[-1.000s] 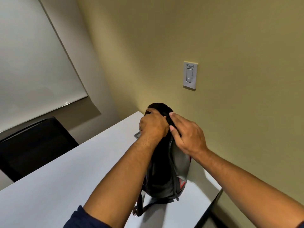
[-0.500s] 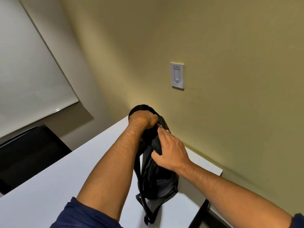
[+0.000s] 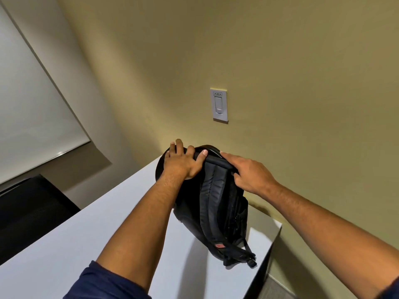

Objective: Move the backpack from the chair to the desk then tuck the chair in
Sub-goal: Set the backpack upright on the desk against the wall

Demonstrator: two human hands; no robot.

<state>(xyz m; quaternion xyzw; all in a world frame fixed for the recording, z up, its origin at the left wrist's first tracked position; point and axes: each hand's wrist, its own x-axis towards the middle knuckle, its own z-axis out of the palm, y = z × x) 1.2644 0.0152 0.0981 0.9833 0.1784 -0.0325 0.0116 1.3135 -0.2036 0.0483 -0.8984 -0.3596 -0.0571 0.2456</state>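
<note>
Bag is up, chair is next

From my head camera, the backpack [image 3: 218, 203] stands on the white tabletop [image 3: 86, 238], close to its far corner by the wall. My left hand [image 3: 181, 162] lies flat and loose on its top; my right hand [image 3: 250, 171] curls lightly on the top edge. A black chair [image 3: 30, 212] sits far left, not tucked yet. Plenty of bare tabletop on the left.

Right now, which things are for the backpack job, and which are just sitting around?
For the job: backpack, desk, left hand, right hand, and perhaps the black chair.

Just there: light switch, whiteboard.
</note>
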